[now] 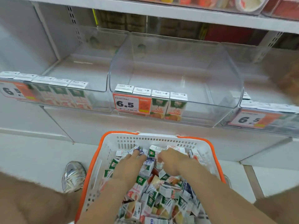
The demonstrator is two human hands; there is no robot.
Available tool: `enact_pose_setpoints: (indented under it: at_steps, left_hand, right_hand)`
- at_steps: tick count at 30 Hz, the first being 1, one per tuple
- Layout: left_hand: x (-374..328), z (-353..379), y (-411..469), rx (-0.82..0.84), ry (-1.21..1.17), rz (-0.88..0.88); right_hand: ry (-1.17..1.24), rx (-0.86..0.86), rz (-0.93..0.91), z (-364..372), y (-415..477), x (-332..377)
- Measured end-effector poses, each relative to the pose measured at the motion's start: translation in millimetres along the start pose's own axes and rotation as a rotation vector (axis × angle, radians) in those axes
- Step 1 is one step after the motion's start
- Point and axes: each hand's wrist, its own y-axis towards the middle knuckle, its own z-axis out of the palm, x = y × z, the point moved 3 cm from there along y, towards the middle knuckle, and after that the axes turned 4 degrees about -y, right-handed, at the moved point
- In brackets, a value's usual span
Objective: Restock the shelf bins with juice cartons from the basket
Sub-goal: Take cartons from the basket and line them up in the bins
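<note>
Shelf bins point(202, 110) are running across the middle of the frame, clear plastic ones. The centre one is holding only a front row of four juice cartons point(175, 107) standing upright at its lower left. The left bin point(97, 101) is showing a similar front row.

At bottom centre a white basket point(95, 167) with an orange rim is sitting heaped with loose cartons point(152, 196) lying every which way. Both hands are reaching into the far end of that pile. The left hand point(129, 165) is lying with fairly straight fingers touching a carton. The right hand point(173, 160) is curling its fingers down among the cartons, but I honestly can't tell if it's gripping one.

A silvery shoe point(73, 175) is sitting just left of the basket. An orange price tag point(129, 103) reading 6.5 is hanging on the centre bin's front.
</note>
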Motion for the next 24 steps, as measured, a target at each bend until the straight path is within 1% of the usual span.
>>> enact_pose_setpoints:
  at_steps: [3, 5, 7, 9, 12, 15, 18, 22, 24]
  left_hand:
    - [9, 4, 10, -0.064, 0.024, 0.041]
    - [15, 1, 16, -0.102, -0.022, 0.037]
    - [21, -1, 21, -0.135, -0.161, 0.021]
    - [27, -2, 24, -0.171, -0.351, 0.007]
    - [31, -2, 23, -0.173, -0.580, -0.011]
    - [26, -6, 18, -0.164, -0.652, -0.003]
    - [20, -14, 9, -0.143, -0.690, 0.000]
    - [11, -39, -6, -0.090, -0.798, -0.054]
    - [5, -58, -15, -0.083, -0.875, -0.079]
  right_hand:
    - [-0.069, 0.027, -0.001, 32, 10, -8]
    - [-0.170, 0.003, 0.000, 47, 13, -9]
    - [-0.260, -0.056, 0.005, 52, 14, -6]
    - [-0.332, -0.097, -0.009, 52, 14, -4]
    - [-0.352, -0.104, -0.015, 52, 10, -4]
    - [-0.212, -0.092, 0.009, 50, 3, -9]
    - [0.023, -0.119, 0.027, 35, -5, -14]
    - [0.310, -0.194, -0.002, -2, -24, -15]
    - [0.417, -0.231, -0.036, -26, -38, -10]
